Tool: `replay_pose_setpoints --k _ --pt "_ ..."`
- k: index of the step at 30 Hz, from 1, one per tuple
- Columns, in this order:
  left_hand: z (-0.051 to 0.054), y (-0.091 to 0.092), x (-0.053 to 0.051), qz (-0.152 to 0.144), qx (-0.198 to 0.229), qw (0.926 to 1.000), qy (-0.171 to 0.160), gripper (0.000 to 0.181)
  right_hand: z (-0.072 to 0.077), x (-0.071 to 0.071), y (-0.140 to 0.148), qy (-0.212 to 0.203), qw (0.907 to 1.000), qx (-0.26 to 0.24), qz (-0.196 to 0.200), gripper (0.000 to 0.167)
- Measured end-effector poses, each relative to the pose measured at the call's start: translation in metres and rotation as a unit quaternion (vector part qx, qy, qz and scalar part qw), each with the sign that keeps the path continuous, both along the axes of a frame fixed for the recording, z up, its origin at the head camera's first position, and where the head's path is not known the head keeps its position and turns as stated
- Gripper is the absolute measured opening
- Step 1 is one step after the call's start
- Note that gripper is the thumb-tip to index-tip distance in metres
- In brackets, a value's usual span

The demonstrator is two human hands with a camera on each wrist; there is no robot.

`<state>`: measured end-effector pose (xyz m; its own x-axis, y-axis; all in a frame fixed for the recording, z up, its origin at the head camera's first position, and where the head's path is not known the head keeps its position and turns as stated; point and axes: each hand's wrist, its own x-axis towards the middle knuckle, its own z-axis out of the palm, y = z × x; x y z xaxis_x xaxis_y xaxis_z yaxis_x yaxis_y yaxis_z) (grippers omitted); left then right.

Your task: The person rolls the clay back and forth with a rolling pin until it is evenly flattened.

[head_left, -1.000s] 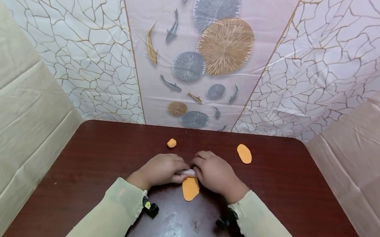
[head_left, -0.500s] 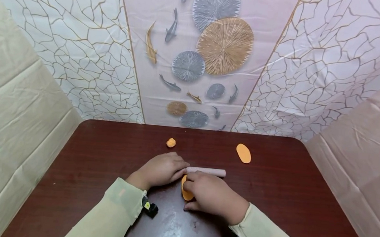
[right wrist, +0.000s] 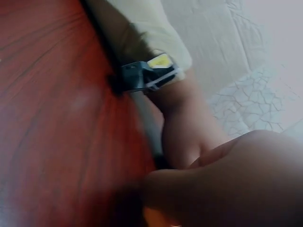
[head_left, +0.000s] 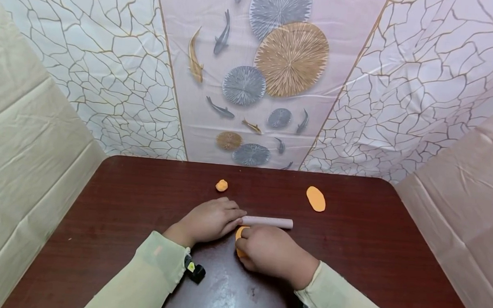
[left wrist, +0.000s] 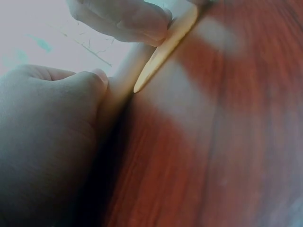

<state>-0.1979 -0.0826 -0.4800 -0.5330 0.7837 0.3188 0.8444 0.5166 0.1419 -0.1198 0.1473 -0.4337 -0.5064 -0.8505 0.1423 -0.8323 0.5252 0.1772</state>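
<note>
My left hand grips the left end of a pale pink rolling pin lying crosswise on the table; that end is hidden under the fingers. Just in front of the pin lies a flat orange piece of modelling clay. With curled fingers, my right hand pinches the clay piece, covering most of it. The left wrist view shows the clay's thin edge beside the pin, with right-hand fingers over it. Only a sliver of orange clay appears under the right hand in the right wrist view.
A small orange clay lump sits behind the left hand. A flat oval orange clay piece lies at the back right of the dark red table. A patterned curtain hangs behind the table's far edge.
My right hand has let go of the rolling pin's right end and come toward me onto the flat clay, its fingers closing on it. The left hand stays on the pin.
</note>
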Motion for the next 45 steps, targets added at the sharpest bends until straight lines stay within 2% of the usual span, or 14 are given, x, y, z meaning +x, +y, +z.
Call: replay_pose_setpoints --k 5,12,20,28,36,40,45 --pt "-0.003 0.0 -0.001 0.01 -0.002 0.9999 0.003 0.036 -0.004 0.009 -0.005 0.053 0.9981 0.024 -0.02 0.011" --pt "-0.004 0.0 -0.002 0.02 -0.005 0.9998 -0.001 0.038 -0.006 0.019 -0.011 0.065 0.9951 0.054 -0.051 0.006" --pt "-0.003 -0.001 -0.002 0.023 0.001 0.9997 -0.002 0.035 -0.003 0.023 -0.012 0.085 0.9938 0.05 -0.051 0.019" --pt "-0.003 -0.002 0.0 0.028 0.007 0.9991 0.029 0.03 0.012 0.023 -0.01 0.105 0.9918 0.03 -0.066 0.024" --pt "-0.002 -0.001 0.0 0.032 0.007 0.9985 0.043 0.03 0.032 0.008 0.0 0.124 0.9897 -0.021 -0.069 0.021" --pt "-0.003 -0.001 0.0 0.032 0.006 0.9988 0.038 0.031 0.049 -0.001 0.009 0.097 0.9904 -0.056 -0.08 0.021" --pt "-0.001 -0.001 0.001 0.032 0.009 0.9992 0.024 0.032 0.079 -0.017 0.029 0.015 0.9903 -0.068 -0.12 0.019"
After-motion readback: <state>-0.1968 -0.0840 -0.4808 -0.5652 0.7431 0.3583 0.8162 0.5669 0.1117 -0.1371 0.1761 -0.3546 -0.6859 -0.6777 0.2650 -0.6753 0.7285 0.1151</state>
